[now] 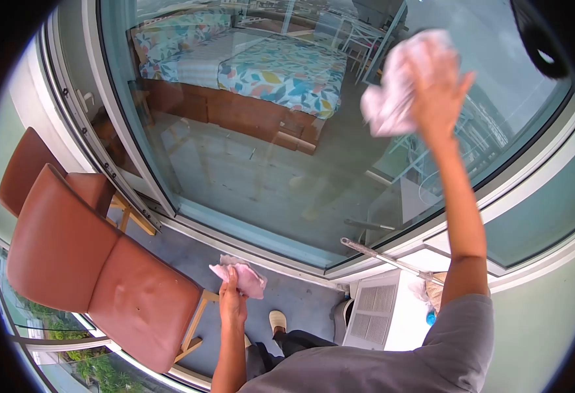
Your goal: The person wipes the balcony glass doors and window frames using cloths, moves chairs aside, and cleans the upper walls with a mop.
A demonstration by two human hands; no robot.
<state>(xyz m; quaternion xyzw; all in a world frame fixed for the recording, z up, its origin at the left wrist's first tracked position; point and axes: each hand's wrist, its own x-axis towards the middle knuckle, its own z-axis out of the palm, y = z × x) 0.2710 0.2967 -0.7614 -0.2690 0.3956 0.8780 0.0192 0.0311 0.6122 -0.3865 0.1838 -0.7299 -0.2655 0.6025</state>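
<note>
My right hand (435, 98) is raised to the upper right of the head view, pressing a pale pink cloth (388, 103) against the large glass pane (235, 164). Its thumb sticks out to the side, and the fingers lie over the cloth, slightly blurred. Lower down, my left hand (232, 302) grips a second, folded pink cloth (247, 280) between thumb and fingers. This one is held in front of my body, above the grey floor and apart from the glass.
Two brown chairs (140, 288) stand at the left beside the balcony railing (64, 344). To the right are a white vented cabinet (374, 313) and a metal pole (385, 255) leaning across it. Behind the glass is a bed (268, 72) with leaf-patterned bedding.
</note>
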